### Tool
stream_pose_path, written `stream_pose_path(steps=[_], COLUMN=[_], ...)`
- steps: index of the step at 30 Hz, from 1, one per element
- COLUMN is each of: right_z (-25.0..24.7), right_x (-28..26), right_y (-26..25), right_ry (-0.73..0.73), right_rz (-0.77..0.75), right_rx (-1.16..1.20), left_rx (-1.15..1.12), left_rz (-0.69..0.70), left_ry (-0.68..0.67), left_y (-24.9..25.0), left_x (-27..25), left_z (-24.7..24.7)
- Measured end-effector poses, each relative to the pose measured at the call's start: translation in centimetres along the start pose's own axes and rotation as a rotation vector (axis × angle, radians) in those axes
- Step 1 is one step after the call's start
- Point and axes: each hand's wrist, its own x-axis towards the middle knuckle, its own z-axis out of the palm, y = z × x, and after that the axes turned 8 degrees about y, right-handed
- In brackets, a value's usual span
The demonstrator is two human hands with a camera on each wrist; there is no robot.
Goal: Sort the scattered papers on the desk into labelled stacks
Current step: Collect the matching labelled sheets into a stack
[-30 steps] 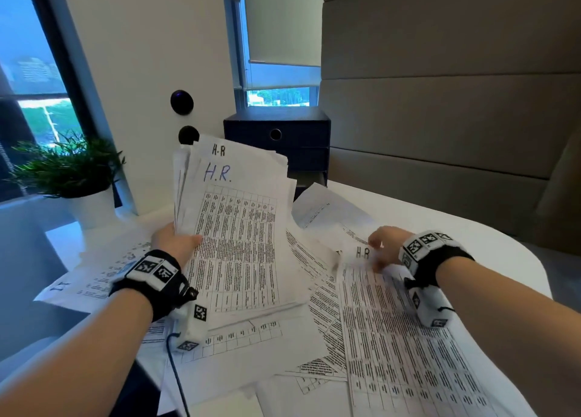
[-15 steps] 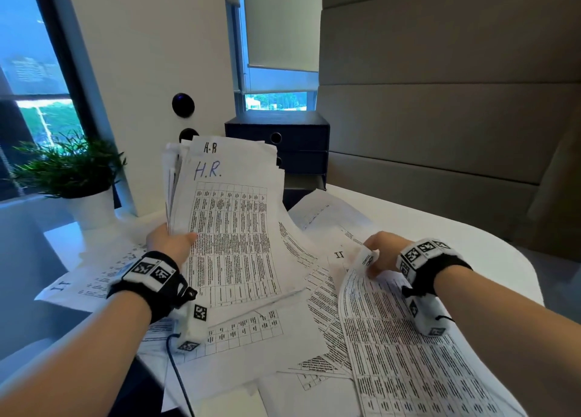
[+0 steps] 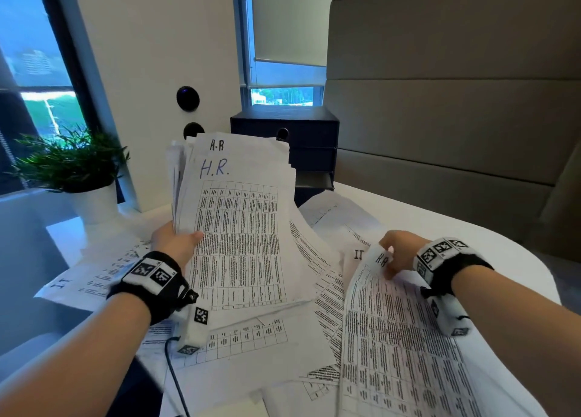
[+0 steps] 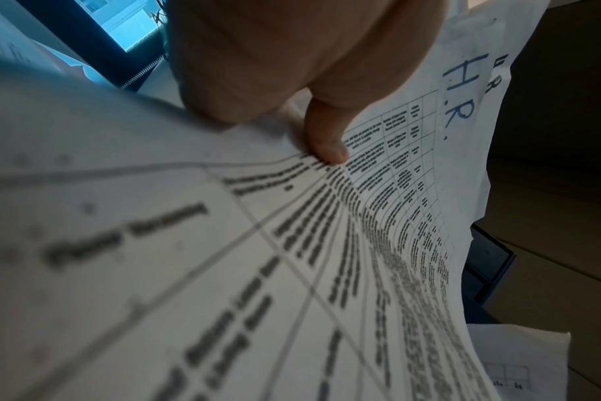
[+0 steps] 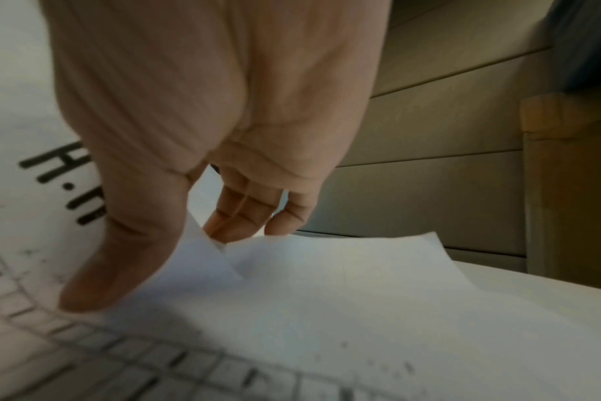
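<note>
My left hand [image 3: 176,242] grips a thick sheaf of printed sheets marked H.R. [image 3: 239,228] by its left edge and holds it tilted up above the desk, thumb on the top sheet [image 4: 326,141]. My right hand [image 3: 396,253] pinches the top corner of another sheet marked H.R. [image 3: 396,338] and lifts it off the pile at the right, thumb on top [image 5: 120,244] and fingers under the curled corner. A sheet marked II [image 3: 358,254] lies under it. More printed sheets [image 3: 245,338] lie scattered on the white desk [image 3: 471,237].
A potted plant [image 3: 75,171] stands at the left back. A dark drawer unit [image 3: 301,139] sits behind the papers against the window. A padded wall panel runs along the right. A sheet marked II [image 3: 81,281] lies at the left edge.
My right hand has curled up the top corner of the H.R. sheet and raised it off the pile, uncovering a sheet marked II. The left hand keeps its sheaf up.
</note>
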Motion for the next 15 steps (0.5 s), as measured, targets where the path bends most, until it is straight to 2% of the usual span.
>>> stream_pose_path(steps=[5, 11, 15], right_z=[-0.2, -0.4, -1.7], right_x=[-1.1, -2.4, -3.0], right_y=[0.9, -0.8, -3.5], right_ry=[-0.031, 0.009, 0.157], right_rz=[-0.005, -0.165, -0.198], right_rx=[0.032, 0.085, 0.223], left_rx=[-0.016, -0.052, -0.052], left_rz=[0.005, 0.002, 0.013], left_ry=[-0.002, 0.003, -0.018], left_y=[-0.3, -0.5, -0.2], left_x=[0.3, 0.6, 0.2], left_z=[-0.1, -0.1, -0.1])
